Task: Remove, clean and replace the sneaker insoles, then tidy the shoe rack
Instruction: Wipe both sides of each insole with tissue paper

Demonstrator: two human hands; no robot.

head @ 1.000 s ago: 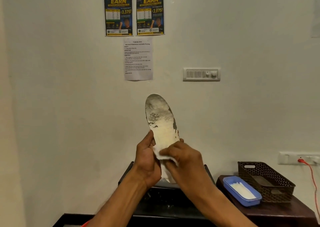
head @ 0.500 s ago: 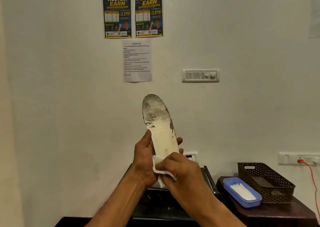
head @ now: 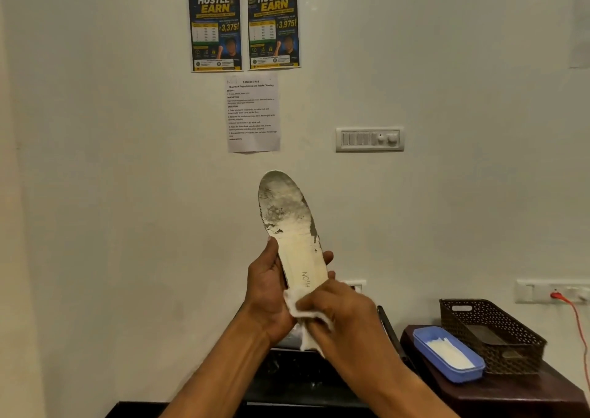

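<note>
A worn cream insole [head: 292, 226] stands upright in front of the wall, its toe end grey and flaking. My left hand [head: 268, 293] grips its lower half from behind, thumb on the left edge and fingertips showing at the right edge. My right hand [head: 338, 315] holds a white wipe [head: 303, 312] pressed against the insole's heel end, which it covers. Part of a printed word shows just above the wipe.
A dark stool [head: 510, 395] at the lower right carries a blue tray [head: 447, 352] with white wipes and a brown woven basket [head: 491, 331]. Below my hands is a dark glossy shoe rack top [head: 303, 382]. A red cable [head: 574, 318] hangs from the wall socket.
My right hand has slid the wipe down the insole from its middle to the heel end, uncovering the printed lettering. The view has dropped a little.
</note>
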